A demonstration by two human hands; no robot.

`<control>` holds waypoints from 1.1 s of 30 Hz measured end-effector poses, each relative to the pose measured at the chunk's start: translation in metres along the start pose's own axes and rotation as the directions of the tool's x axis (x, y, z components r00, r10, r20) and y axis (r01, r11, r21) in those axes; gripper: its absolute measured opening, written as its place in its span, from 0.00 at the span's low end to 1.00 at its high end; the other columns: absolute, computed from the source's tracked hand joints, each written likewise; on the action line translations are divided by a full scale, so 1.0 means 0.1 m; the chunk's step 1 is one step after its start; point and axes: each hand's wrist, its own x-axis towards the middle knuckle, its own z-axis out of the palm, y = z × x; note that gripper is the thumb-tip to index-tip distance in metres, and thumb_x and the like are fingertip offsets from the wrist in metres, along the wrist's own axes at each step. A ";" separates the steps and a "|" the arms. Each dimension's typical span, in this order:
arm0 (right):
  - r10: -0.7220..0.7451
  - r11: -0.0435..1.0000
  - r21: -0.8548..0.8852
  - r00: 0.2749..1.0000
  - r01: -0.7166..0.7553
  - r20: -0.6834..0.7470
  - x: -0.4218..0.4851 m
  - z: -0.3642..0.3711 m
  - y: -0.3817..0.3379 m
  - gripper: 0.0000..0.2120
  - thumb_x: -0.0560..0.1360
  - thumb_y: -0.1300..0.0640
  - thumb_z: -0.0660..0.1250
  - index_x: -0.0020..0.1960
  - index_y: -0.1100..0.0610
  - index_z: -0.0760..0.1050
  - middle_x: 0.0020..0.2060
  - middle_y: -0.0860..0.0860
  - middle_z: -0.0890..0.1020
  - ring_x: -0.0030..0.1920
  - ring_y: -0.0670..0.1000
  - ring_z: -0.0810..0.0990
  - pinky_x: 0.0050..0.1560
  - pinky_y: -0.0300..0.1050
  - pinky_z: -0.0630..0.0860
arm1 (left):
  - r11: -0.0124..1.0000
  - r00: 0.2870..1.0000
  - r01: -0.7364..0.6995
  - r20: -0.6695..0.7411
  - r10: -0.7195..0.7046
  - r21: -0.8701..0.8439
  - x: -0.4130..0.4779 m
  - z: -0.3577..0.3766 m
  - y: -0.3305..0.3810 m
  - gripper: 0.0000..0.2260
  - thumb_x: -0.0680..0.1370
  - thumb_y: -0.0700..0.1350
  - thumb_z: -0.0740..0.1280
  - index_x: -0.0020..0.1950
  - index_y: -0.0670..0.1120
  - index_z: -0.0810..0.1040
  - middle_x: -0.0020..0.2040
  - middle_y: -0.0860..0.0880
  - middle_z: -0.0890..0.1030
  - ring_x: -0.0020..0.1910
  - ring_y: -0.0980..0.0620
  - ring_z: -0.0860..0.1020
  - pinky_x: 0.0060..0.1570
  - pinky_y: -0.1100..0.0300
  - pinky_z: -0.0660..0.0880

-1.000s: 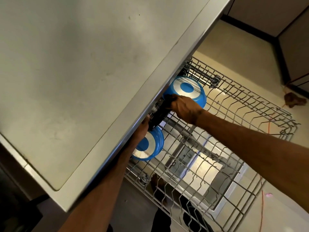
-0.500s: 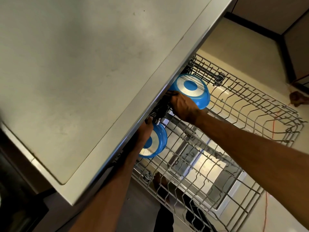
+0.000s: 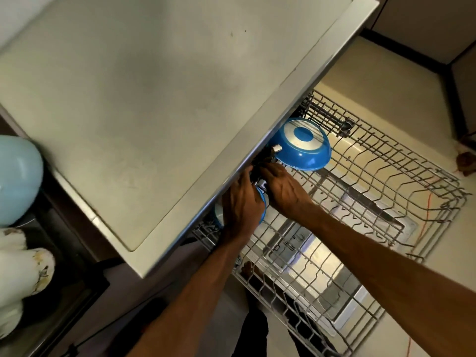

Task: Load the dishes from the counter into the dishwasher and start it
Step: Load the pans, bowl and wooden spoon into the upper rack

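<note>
Two blue pans lie bottom up in the wire dishwasher rack (image 3: 401, 191), which is pulled out below the counter edge. The far blue pan (image 3: 301, 145) sits free at the rack's back left corner. The near blue pan (image 3: 263, 202) is mostly covered by my left hand (image 3: 240, 202), which grips it from above. My right hand (image 3: 283, 189) lies just right of the left, its fingers curled on the black pan handles (image 3: 262, 161) under the counter edge. The fingertips of both hands are hidden in shadow there.
The steel counter top (image 3: 154, 112) overhangs the rack's left side. A light blue vessel (image 3: 18, 176) and white items (image 3: 23, 266) sit at the far left. The open dishwasher door (image 3: 322, 258) shows through the rack. An orange cord (image 3: 426, 215) runs on the floor at the right.
My right hand has left the far pan and slid down toward the near pan's handle. My left hand has come up over the near pan, covering most of it. The view has shifted right.
</note>
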 end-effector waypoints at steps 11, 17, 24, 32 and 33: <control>0.197 0.962 0.151 0.960 -0.228 0.197 -0.92 -0.62 -0.98 0.15 0.73 0.64 0.65 0.57 0.57 0.81 0.53 0.56 0.81 0.52 0.60 0.82 0.54 0.50 0.78 | 0.975 0.968 0.079 0.250 -0.025 -0.206 -1.11 -1.34 0.23 0.18 0.77 0.44 0.62 0.68 0.47 0.75 0.73 0.48 0.70 0.70 0.45 0.73 0.67 0.49 0.73; 0.035 0.982 0.170 0.972 -0.076 0.233 -1.12 -1.08 -2.11 0.10 0.75 0.56 0.62 0.53 0.56 0.78 0.49 0.53 0.79 0.49 0.57 0.80 0.47 0.55 0.78 | 0.958 0.995 0.089 0.074 -0.071 -0.274 -1.74 -2.49 0.12 0.12 0.79 0.44 0.61 0.60 0.48 0.79 0.64 0.51 0.77 0.63 0.51 0.76 0.64 0.56 0.74; -0.101 0.959 0.274 0.989 0.068 0.105 -0.94 -1.25 -3.54 0.25 0.72 0.42 0.55 0.55 0.57 0.81 0.50 0.53 0.82 0.49 0.54 0.81 0.53 0.50 0.77 | 0.952 0.983 0.105 -0.116 -0.143 -0.287 -1.99 -3.67 -0.61 0.14 0.80 0.49 0.58 0.62 0.50 0.78 0.61 0.53 0.78 0.57 0.55 0.77 0.60 0.63 0.71; -0.147 0.916 0.360 0.983 0.178 -0.112 -0.40 -0.84 -4.84 0.08 0.76 0.56 0.67 0.54 0.54 0.81 0.48 0.49 0.83 0.47 0.48 0.81 0.49 0.37 0.74 | 0.958 0.945 0.078 -0.284 -0.159 -0.277 -2.11 -4.62 -1.80 0.08 0.78 0.44 0.62 0.55 0.52 0.77 0.53 0.55 0.79 0.52 0.57 0.77 0.50 0.62 0.73; -0.166 0.908 0.365 0.977 0.204 -0.134 -0.33 -0.80 -4.98 0.08 0.76 0.57 0.68 0.53 0.54 0.81 0.48 0.47 0.82 0.47 0.47 0.81 0.49 0.37 0.74 | 0.958 0.938 0.073 -0.307 -0.161 -0.279 -2.09 -4.70 -1.94 0.08 0.79 0.44 0.62 0.55 0.52 0.77 0.52 0.55 0.79 0.51 0.57 0.77 0.49 0.62 0.73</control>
